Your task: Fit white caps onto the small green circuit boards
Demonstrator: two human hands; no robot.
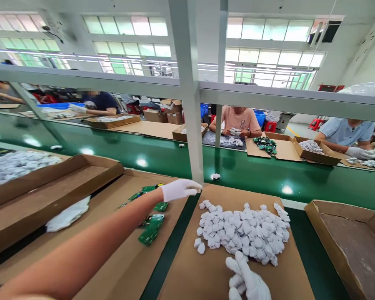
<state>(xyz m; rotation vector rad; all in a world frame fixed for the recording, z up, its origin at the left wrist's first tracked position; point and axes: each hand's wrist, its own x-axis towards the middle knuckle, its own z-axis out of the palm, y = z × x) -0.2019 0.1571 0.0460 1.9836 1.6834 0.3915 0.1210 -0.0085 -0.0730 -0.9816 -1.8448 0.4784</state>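
Right hand (gloved) near heaped white pieces.

right hand cropped at bottom; cardboard tray cropped at right.

Dark green, flat bench. Brown flat cardboard sheet left of the white-gloved left hand, bearing green circuit boards. Second sheet beneath the white-gloved right hand, small white pieces heaped ahead.
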